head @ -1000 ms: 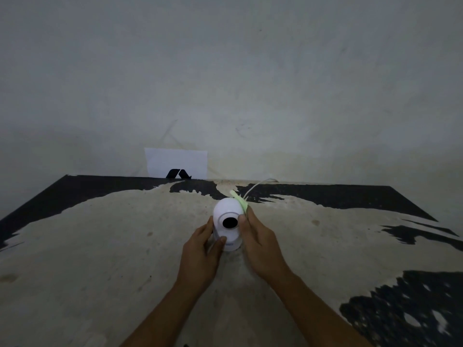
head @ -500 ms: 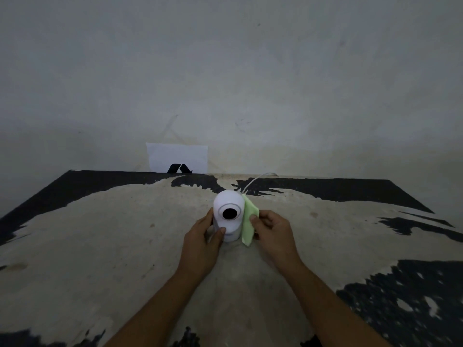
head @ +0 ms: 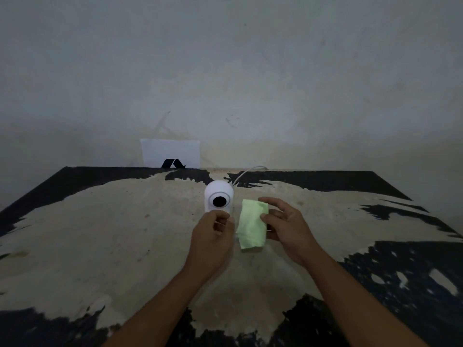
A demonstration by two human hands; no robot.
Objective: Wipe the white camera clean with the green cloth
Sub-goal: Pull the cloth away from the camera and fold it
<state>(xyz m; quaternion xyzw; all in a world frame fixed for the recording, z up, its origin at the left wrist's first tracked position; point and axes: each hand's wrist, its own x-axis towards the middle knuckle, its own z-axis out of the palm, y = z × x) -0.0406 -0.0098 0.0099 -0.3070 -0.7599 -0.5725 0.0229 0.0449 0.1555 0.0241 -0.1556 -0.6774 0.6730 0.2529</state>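
Note:
The white camera (head: 219,194) stands upright in the middle of the worn table (head: 100,234), its round black lens facing me. My left hand (head: 213,236) is curled around the camera's base and hides it. The green cloth (head: 251,227) hangs just right of the camera, apart from it. My right hand (head: 285,225) pinches the cloth's right edge between thumb and fingers.
A thin white cable (head: 246,171) runs from behind the camera to the table's back edge. A white sheet with a black logo (head: 170,152) leans against the grey wall at the back. The tabletop is beige with black patches along its edges.
My right hand has pulled the green cloth off the camera's right side and away to the right, where it now hangs unfolded. My left hand has slipped lower on the base.

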